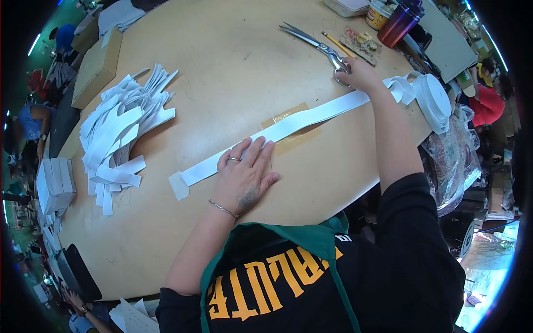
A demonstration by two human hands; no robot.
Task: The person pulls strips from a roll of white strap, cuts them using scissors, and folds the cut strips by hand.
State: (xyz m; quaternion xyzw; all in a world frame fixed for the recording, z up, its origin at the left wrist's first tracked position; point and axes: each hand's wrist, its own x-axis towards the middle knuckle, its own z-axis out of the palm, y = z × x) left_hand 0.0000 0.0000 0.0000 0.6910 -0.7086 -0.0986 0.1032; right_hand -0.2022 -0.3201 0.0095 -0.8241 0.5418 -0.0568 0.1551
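Observation:
My left hand (244,173) lies flat on a white elastic band (302,120), fingers stretched out across it. The band runs diagonally over the table, its left end beside a piece of tape (178,186). Farther along, it crosses brown tape (297,140) stuck to the tabletop. At the upper right, my right hand (360,75) has its fingers closed on the handles of large metal scissors (312,40), whose blades point to the upper left, slightly apart. Beyond my right forearm, the band leads towards a white roll (433,103). My right fingertips are partly hidden.
A heap of cut white strips (119,130) lies on the left of the table (216,61). Near the scissors are a pencil (337,43), a small cluttered mat (362,43), a yellow tub (377,16) and a purple-red bottle (398,25). A cardboard box (99,69) stands far left.

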